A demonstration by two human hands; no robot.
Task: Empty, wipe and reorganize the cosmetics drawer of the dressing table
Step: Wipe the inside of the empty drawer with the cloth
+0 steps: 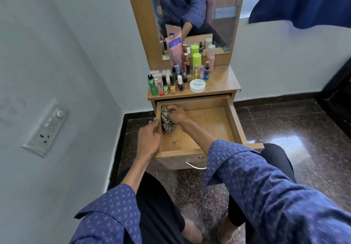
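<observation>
The wooden drawer point(233, 122) of the dressing table is pulled out, and nothing but a cloth lies inside it. My right hand point(177, 113) reaches into the far left corner and grips a striped cloth point(167, 123) against the drawer's bottom and left wall. My left hand point(149, 139) holds the drawer's left wall, fingers curled over its top edge. Several cosmetics stand on the table top point(222, 81): nail polish bottles point(172, 85), a green bottle point(152, 85), a white nail polish remover jar point(197, 86), a pink tube point(173, 50) and lime-capped bottles point(197, 60).
A mirror point(214, 6) in a wooden frame rises behind the table top. A white wall with a switch panel point(46, 127) is close on the left. Glossy dark granite floor point(284, 129) lies to the right. The drawer front has a metal handle point(195, 165) above my knees.
</observation>
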